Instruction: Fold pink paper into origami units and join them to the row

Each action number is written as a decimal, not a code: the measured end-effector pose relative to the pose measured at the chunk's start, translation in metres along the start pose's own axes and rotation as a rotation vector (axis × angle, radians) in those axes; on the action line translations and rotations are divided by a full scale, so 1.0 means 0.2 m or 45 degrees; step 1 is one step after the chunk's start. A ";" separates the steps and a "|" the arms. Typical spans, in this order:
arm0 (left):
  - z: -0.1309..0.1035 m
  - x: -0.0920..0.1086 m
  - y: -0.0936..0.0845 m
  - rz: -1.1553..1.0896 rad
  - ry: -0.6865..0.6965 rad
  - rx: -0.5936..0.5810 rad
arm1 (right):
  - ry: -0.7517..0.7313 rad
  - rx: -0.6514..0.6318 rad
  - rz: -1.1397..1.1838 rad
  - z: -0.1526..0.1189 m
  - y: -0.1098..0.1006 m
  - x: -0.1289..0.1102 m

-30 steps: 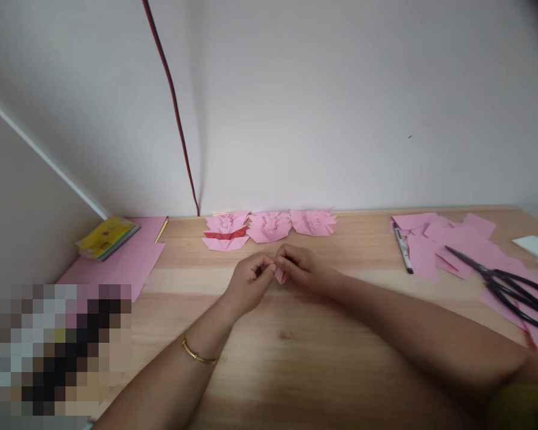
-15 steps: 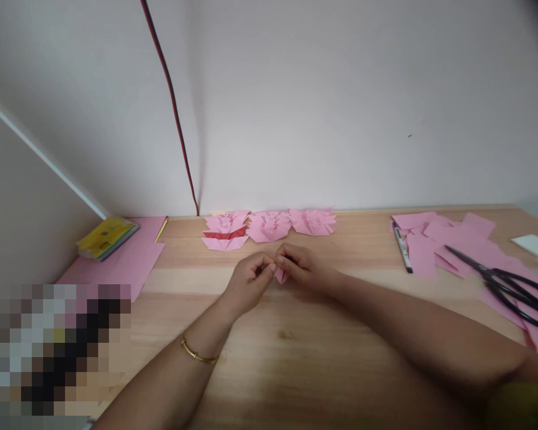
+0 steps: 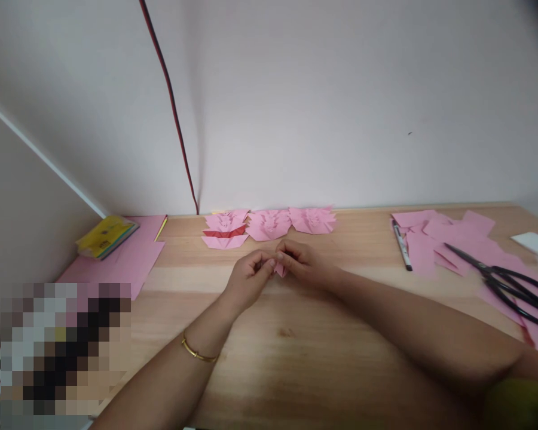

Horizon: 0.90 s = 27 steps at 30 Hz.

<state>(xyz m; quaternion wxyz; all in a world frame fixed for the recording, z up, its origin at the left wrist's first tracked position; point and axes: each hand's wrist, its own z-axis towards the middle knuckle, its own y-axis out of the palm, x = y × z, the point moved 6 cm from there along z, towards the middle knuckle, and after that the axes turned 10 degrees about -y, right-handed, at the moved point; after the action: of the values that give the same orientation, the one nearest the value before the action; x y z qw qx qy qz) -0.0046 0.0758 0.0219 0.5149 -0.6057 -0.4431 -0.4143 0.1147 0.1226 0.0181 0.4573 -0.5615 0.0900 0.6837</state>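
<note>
- Left hand (image 3: 251,278) and right hand (image 3: 305,263) meet, fingertips pinching a small folded pink paper (image 3: 280,269) between them, over the tabletop (image 3: 269,370).
- The paper looks light, thin, easily creased; probably best gripped gently along its folded edges.

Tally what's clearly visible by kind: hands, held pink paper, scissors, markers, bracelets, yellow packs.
Left hand and right hand: 2
Held pink paper: 1 visible piece
Scissors: 1
Marker: 1
Bracelet: 1
Yellow pack: 1
Total: 7
</note>
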 end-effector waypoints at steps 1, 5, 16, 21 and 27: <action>0.00 0.00 0.00 -0.001 0.008 0.003 | -0.001 0.000 0.000 0.00 0.00 0.00; 0.00 0.00 0.00 0.014 0.006 0.011 | -0.008 -0.004 -0.004 0.00 0.00 0.00; 0.00 0.00 0.00 -0.001 -0.005 0.037 | 0.002 0.006 0.005 -0.01 0.01 0.00; 0.00 0.00 0.00 -0.019 -0.008 0.036 | -0.012 -0.016 0.008 -0.01 0.01 -0.01; 0.00 0.01 0.00 0.054 0.017 0.043 | -0.050 -0.041 -0.100 0.00 0.00 -0.03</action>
<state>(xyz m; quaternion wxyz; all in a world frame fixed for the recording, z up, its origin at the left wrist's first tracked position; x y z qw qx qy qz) -0.0048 0.0760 0.0233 0.5366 -0.6035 -0.4336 -0.3997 0.1142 0.1186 0.0226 0.4761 -0.5585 0.0479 0.6776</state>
